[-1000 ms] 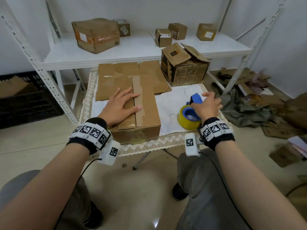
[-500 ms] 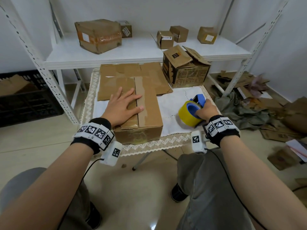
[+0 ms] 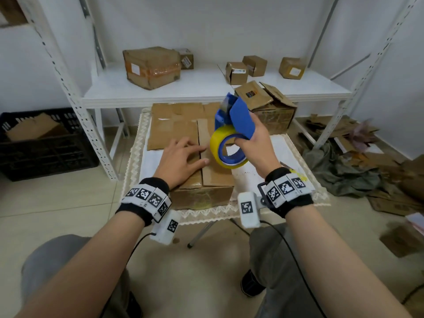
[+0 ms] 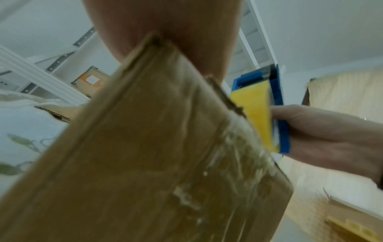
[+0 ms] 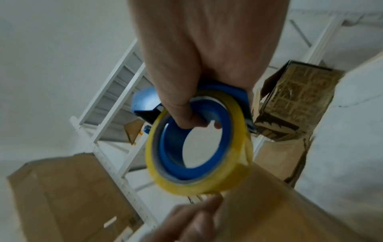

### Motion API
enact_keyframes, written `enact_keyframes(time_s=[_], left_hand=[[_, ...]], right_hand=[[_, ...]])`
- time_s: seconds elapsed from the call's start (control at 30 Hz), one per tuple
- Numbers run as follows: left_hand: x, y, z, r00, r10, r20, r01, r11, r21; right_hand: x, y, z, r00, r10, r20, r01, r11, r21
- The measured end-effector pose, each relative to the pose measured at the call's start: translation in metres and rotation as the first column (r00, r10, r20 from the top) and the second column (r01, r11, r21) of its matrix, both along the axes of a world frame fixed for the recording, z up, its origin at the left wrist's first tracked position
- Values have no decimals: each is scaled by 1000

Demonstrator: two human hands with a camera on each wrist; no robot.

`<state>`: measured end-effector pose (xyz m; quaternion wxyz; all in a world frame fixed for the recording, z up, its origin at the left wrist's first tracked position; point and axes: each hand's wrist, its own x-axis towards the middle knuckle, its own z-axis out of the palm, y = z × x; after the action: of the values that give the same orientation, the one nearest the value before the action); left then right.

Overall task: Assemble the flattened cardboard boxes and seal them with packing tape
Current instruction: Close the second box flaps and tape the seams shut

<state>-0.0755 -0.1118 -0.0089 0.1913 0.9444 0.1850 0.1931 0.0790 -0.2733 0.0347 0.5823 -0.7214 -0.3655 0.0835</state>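
Left hand (image 3: 181, 160) lies flat on my box (image 3: 207, 177) at the table's near edge; right hand (image 3: 255, 145) grips the tape dispenser (image 3: 231, 134) above it.

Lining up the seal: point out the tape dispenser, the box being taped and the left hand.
tape dispenser (image 3: 239, 115), head view, blue plate
box being taped (image 3: 215, 177), head view, top flap
left hand (image 3: 177, 162), head view, back of hand

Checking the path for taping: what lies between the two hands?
In the head view, only the box's top seam and the yellow tape roll that the right hand holds separate it from the left hand.
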Motion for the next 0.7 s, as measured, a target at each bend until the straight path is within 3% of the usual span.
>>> enact_keyframes(time_s=[0.1, 0.2, 0.33, 0.4, 0.47, 0.53, 0.7], left_hand=[[-7, 5, 5, 998, -50, 50, 57, 986, -159], [-13, 8, 18, 996, -11, 93, 47, 920, -390], [-17, -1, 39, 941, 208, 268, 56, 685, -726], [-19, -6, 52, 909, 308, 279, 74, 542, -837], [-22, -8, 60, 902, 349, 256, 96, 416, -904], [-27, -8, 64, 917, 330, 225, 106, 341, -934], [-33, -13, 69, 935, 259, 244, 165, 291, -942]], right_hand=[[-10, 8, -6, 975, 32, 218, -25, 999, -36], [-12, 11, -11, 951, 95, 293, -86, 995, -44], [-13, 13, -12, 925, 151, 347, -124, 987, -99], [-15, 12, -11, 921, 160, 355, -132, 986, -102], [-15, 11, -12, 921, 156, 358, -133, 987, -87], [-15, 9, -12, 920, 154, 361, -135, 988, -79], [-15, 9, -14, 921, 155, 358, -133, 987, -87]])
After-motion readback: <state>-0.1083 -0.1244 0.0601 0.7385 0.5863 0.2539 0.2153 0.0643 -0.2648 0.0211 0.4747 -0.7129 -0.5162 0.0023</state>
